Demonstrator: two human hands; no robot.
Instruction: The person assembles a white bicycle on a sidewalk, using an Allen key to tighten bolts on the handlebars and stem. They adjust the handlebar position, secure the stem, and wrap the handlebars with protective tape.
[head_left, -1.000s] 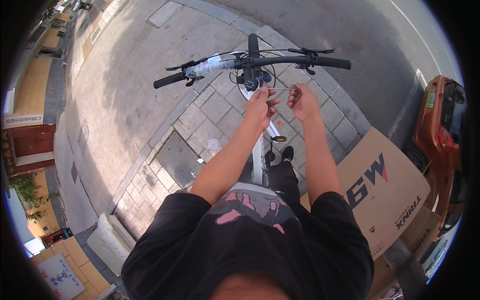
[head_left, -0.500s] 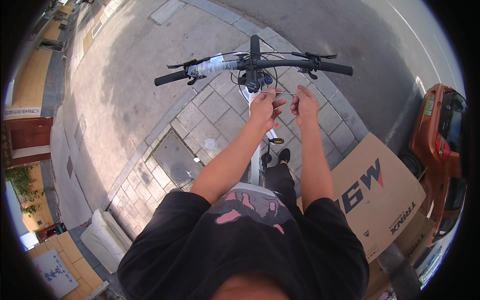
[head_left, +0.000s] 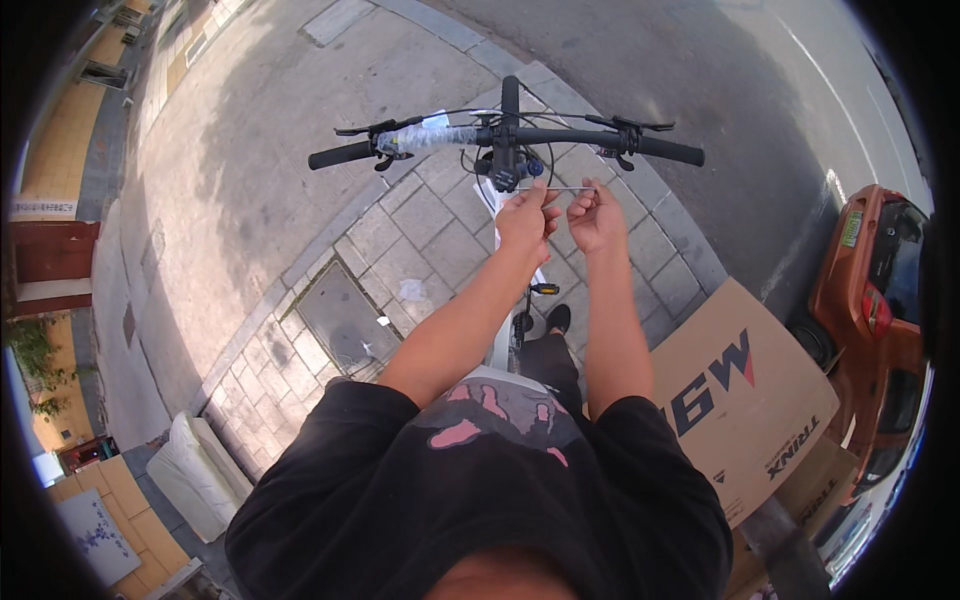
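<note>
Near the upper middle of the frame, I have a thin metal rod (head_left: 568,189) lying almost level between my two grips. My right grip (head_left: 591,200) is pinched on the rod's right end, thumb and fingertips together, the other fingers curled in. My left grip (head_left: 536,195) has thumb and forefinger at the rod's left part, just beside the lower end of the black stem (head_left: 506,168), with the remaining fingers loosely bent. Whether the rod's tip is seated in the stem, I cannot tell; my fingers and the small scale hide it.

The stem belongs to a bicycle whose black handlebar (head_left: 570,135) spans the upper middle of the frame. Clear plastic wrap (head_left: 432,137) covers part of its left half, and a brake lever (head_left: 645,125) sits toward its right end. The front tyre (head_left: 510,96) points to the top of the frame. Beneath my left forearm, the white frame tube (head_left: 502,348) runs down toward me, with a pedal (head_left: 545,289) to its right and my black shoe (head_left: 559,319) just below that.

Grey paving (head_left: 425,222) lies under the bicycle. A large cardboard box (head_left: 750,400) fills the lower right, near an orange car (head_left: 838,268) at the right edge.
</note>
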